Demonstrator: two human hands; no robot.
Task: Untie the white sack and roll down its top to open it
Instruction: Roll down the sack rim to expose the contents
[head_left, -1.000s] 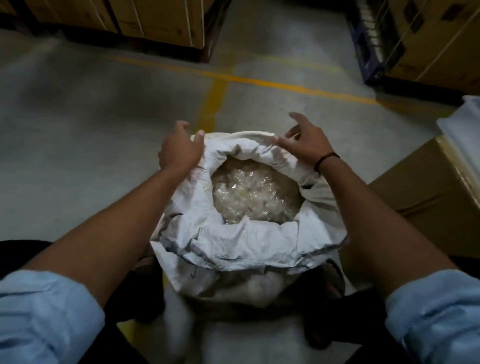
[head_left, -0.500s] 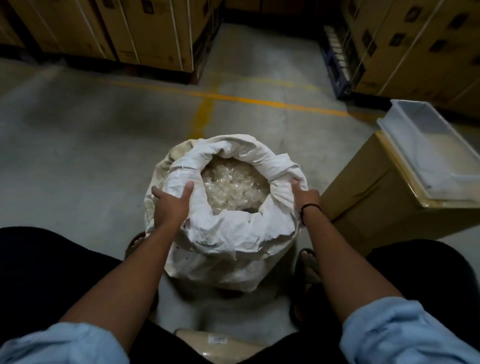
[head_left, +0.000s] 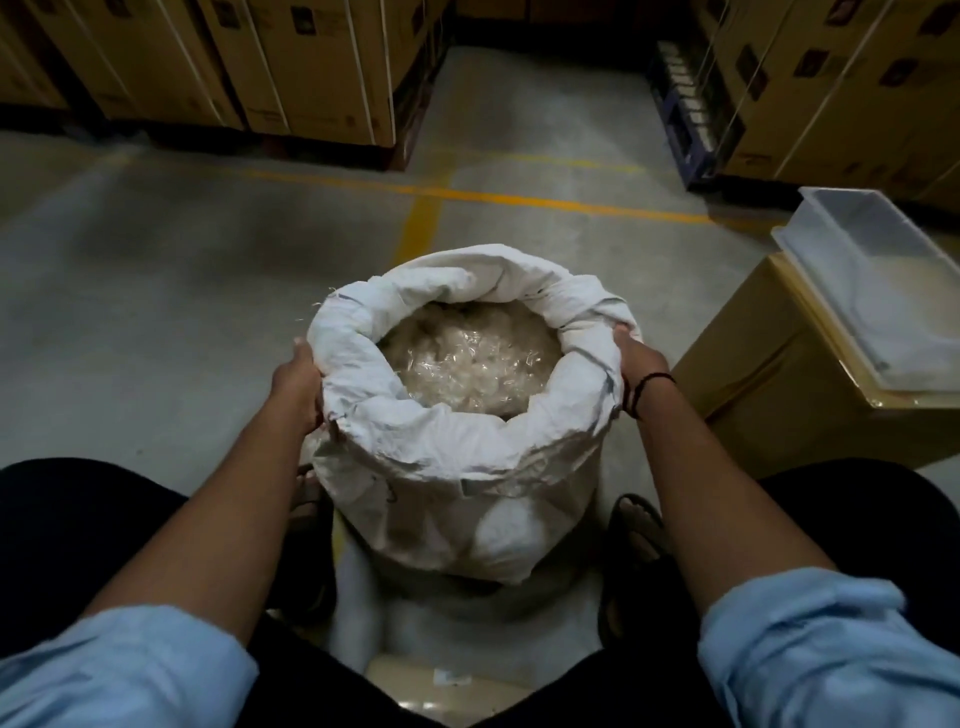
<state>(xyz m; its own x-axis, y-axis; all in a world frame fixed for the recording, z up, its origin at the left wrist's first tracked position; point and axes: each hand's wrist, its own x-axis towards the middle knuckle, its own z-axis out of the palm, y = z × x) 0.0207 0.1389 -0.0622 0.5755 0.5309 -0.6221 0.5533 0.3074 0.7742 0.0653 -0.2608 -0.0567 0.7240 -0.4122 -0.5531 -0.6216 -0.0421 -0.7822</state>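
The white sack (head_left: 457, 467) stands upright on the floor between my legs. Its mouth is wide open and its top is rolled outward into a thick cuff all around. Inside lie several small clear plastic pieces (head_left: 467, 358). My left hand (head_left: 298, 387) grips the rolled cuff on the sack's left side, fingers tucked under the fabric. My right hand (head_left: 636, 358), with a dark band at the wrist, grips the cuff on the right side. No tie or string shows on the sack.
A brown carton (head_left: 789, 384) stands right of the sack with a clear plastic tray (head_left: 878, 291) on top. Stacked cartons (head_left: 291, 67) line the back left and back right (head_left: 841, 88). Yellow floor lines (head_left: 426, 218) run behind the sack. My sandalled feet flank its base.
Both hands have slid from the far rim of the sack down to its left and right sides. The cuff is rolled lower and the mouth is wider. The camera has pulled back.
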